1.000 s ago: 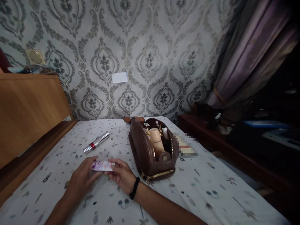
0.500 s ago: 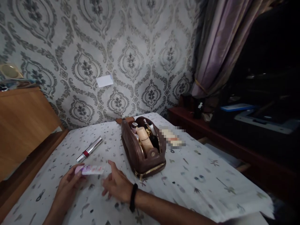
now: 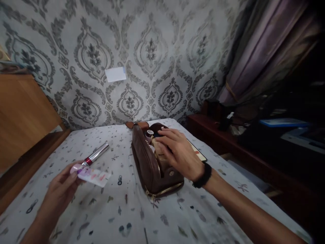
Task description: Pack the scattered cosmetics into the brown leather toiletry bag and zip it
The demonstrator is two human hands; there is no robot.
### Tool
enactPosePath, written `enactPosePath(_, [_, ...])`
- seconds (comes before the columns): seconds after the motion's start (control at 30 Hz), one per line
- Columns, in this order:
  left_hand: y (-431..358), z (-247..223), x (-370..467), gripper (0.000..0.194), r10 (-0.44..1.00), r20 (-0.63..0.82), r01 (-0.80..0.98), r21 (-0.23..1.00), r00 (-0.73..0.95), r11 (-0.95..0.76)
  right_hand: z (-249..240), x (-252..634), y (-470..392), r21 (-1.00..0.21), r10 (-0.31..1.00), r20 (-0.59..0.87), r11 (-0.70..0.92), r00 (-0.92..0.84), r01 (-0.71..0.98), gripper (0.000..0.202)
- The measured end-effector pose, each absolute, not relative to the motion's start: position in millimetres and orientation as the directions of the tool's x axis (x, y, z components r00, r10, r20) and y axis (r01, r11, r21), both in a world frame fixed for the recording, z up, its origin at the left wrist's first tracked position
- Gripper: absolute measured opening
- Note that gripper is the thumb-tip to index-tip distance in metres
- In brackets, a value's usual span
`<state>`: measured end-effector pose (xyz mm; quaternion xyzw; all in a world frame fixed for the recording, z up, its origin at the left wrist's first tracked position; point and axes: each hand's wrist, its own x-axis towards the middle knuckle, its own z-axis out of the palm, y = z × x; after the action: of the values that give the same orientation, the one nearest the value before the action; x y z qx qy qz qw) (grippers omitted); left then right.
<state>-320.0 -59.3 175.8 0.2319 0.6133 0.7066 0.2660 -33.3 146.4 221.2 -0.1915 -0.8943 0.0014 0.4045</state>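
Observation:
In my left hand [image 3: 62, 186] is a small white and purple cosmetic tube [image 3: 93, 176], pinched at its purple end between thumb and fingers. Just beyond it on the patterned sheet lies a shiny silver tube with a red band [image 3: 99, 153], partly covered by the held tube. A brown toiletry bag [image 3: 144, 162] stands unzipped to the right. Over its opening is my right hand [image 3: 180, 154], fingers stretched forward and apart, with nothing visibly held. Beneath those fingers a beige bottle [image 3: 156, 145] shows in part. A round-capped container [image 3: 149, 134] sits beside it in the bag.
A phone-like flat item [image 3: 200, 152] lies right of the bag, partly behind my hand. A wooden panel [image 3: 25, 118] borders the left side. The patterned wall [image 3: 152, 84] stands behind, and a dark red ledge [image 3: 203, 130] runs along the right.
My right hand has moved from beside the cosmetic tube to over the bag's opening. My left hand, still holding the tube, has shifted left, and the tube now tilts downward. The view has shifted too.

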Motion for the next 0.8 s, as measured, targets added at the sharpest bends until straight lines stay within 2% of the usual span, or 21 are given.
enactPosePath(0.07, [-50.4, 192.3, -310.8, 0.045, 0.669, -0.013, -0.138, 0.981, -0.743, -0.134, 217.3, -27.4, 141.8, -0.163, 0.327, 0.731, 0.936, -0.598, 0.312, 0.021])
enactPosePath(0.27, [-16.6, 227.0, -285.3, 0.044, 0.696, 0.169, -0.016, 0.968, -0.698, -0.25, 210.0, -4.5, 128.3, -0.267, 0.401, 0.758, 0.91, -0.514, 0.318, 0.026])
enactPosePath(0.47, [23.7, 247.9, -265.1, 0.036, 0.813, 0.302, 0.105, 0.952, -0.498, -0.289, 194.8, -0.4, 131.8, -0.335, 0.442, 0.791, 0.892, -0.423, 0.305, 0.03])
enactPosePath(0.6, [47.7, 261.3, -252.5, 0.034, 0.828, 0.377, 0.284, 0.918, -0.414, -0.276, 192.8, -1.4, 134.3, -0.383, 0.464, 0.793, 0.883, -0.394, 0.27, 0.031])
enactPosePath(0.7, [63.7, 270.9, -239.9, 0.027, 0.855, 0.401, 0.413, 0.875, -0.328, -0.252, 191.0, 1.6, 133.0, -0.417, 0.487, 0.792, 0.872, -0.368, 0.258, 0.034])
enactPosePath(0.8, [79.6, 275.2, -225.4, 0.02, 0.905, 0.384, 0.427, 0.86, -0.183, -0.279, 188.0, 6.3, 130.3, -0.435, 0.498, 0.798, 0.865, -0.339, 0.249, 0.035])
